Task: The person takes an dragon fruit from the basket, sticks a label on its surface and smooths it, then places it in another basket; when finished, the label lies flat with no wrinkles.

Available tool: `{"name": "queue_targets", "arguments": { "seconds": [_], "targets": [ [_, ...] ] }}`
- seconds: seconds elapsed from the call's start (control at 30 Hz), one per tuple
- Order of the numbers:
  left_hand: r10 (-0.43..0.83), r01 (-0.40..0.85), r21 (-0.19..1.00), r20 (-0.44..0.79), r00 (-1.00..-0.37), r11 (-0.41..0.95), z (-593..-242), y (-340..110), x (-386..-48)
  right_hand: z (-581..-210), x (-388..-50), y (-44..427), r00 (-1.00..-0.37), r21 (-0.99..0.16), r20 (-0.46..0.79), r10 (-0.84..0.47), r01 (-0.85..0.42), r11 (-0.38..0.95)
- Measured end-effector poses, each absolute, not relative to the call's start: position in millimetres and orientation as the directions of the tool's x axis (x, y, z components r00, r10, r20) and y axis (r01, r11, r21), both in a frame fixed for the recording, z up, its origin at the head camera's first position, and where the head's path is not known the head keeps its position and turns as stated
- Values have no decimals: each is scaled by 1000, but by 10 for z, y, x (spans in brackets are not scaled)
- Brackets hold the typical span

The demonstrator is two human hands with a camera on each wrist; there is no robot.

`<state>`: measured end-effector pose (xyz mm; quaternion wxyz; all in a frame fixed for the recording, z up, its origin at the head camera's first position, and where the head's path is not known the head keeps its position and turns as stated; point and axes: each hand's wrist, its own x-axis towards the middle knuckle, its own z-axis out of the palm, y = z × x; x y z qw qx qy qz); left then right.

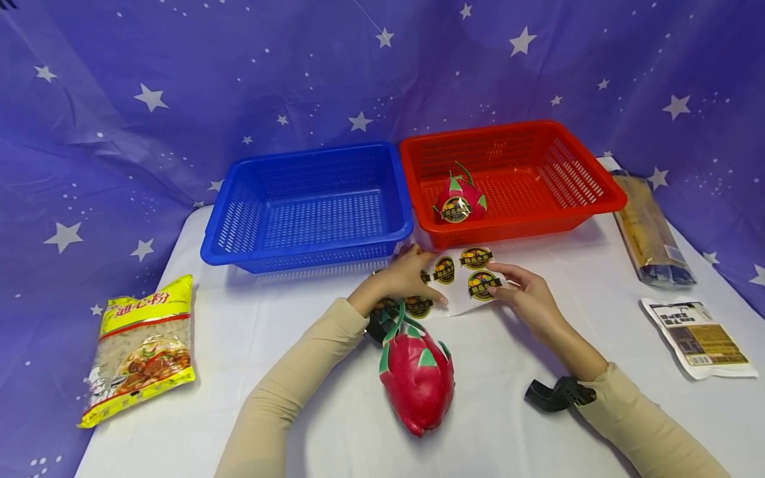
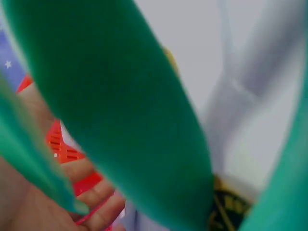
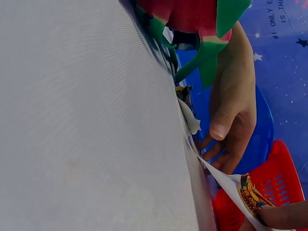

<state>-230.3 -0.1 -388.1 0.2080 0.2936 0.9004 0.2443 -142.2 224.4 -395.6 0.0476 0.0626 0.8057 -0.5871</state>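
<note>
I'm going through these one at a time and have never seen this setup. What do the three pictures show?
There is no robot, only a person's bare left hand and right hand. The wide picture comes from a head camera, the two closer ones from wrist cameras. A green leaf fills much of the left wrist view.

The right hand pinches a sticker sheet; the left reaches over its other side without a clear grip. Nearer the person lies a large dragon fruit. Beyond stand a blue basket and a red basket holding a smaller dragon fruit. Packets lie at both sides of the table.
</note>
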Motion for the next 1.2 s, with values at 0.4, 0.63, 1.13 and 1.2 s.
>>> {"name": "queue_targets", "arguments": {
  "seconds": [0.4,0.63,1.13,1.2],
  "targets": [
    [601,234,806,-179,-779,543,-3972,-78,-2483,-3969,-1441,2237,-990,-948,-136,37,141,287],
    [570,165,841,-192,-799,515,-3991,-76,-2507,-4005,-1451,2234,-993,-962,-115,20,116,248],
    [596,147,859,-207,-776,490,-3992,-52,-2527,-4018,-1442,2248,-995,-962,-96,26,100,255],
    [600,149,862,-203,-774,484,-3998,-48,-2531,-4017,-1440,2245,-996,-962,-85,29,90,257]
  ]
}}
